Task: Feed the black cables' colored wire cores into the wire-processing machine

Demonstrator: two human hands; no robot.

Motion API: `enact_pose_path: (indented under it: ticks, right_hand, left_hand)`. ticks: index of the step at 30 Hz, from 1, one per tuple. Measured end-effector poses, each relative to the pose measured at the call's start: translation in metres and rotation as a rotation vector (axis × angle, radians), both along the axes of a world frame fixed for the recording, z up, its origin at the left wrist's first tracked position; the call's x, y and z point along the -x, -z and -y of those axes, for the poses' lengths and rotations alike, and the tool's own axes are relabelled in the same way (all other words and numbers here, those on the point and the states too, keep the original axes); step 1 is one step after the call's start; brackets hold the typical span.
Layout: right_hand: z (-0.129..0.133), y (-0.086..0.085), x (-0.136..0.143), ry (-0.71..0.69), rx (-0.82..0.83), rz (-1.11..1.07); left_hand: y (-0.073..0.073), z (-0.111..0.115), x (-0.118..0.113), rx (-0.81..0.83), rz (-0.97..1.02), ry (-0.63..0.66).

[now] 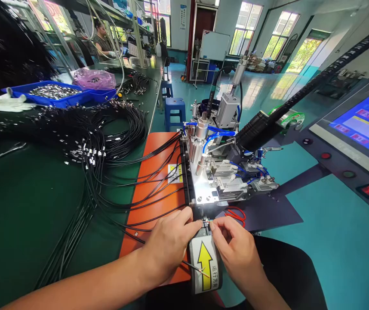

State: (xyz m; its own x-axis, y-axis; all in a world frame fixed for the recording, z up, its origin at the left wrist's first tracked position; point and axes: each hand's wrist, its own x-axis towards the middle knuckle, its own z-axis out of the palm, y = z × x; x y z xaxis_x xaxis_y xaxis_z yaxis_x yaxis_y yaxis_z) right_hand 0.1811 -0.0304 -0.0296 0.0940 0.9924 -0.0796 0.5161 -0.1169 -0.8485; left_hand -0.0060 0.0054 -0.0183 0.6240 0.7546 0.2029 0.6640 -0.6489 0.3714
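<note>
My left hand (173, 237) is closed in a pinch on a black cable at the front of the bench machine (216, 172). Close against it, my right hand (236, 245) pinches thin wires (207, 221) at the cable's end, over a small metal fixture. The fingers partly cover these wires. Under my left hand another black cable (191, 265) pokes out, its stripped copper-coloured ends lying over a yellow arrow label (204, 258). Several more black cables (158, 196) run from the machine's left side across an orange plate (146, 172).
Coiled cables with metal connectors (123, 129) lie on the green table (26, 206), near a blue tray (60, 101) of small metal parts. Red-handled scissors (236, 215) rest by the machine. A control screen (365, 125) stands at right. Another person (102, 41) sits farther back.
</note>
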Motion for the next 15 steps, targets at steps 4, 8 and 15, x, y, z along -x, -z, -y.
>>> enact_pose_path:
  ticks: [4, 8, 15]
  right_hand:
    - [-0.0012, -0.0005, -0.0029, -0.053, -0.100, 0.097]
    - [-0.0046, 0.0022, -0.0046, -0.056, -0.100, 0.093]
    - [-0.0056, 0.0089, -0.0082, -0.039, -0.064, 0.080]
  left_hand:
    - [0.0019, -0.0012, 0.0003, -0.010, 0.017, 0.009]
    - [0.0014, -0.0014, 0.0003, -0.016, 0.026, 0.013]
    - [0.0023, -0.0012, 0.0004, -0.018, 0.041, 0.018]
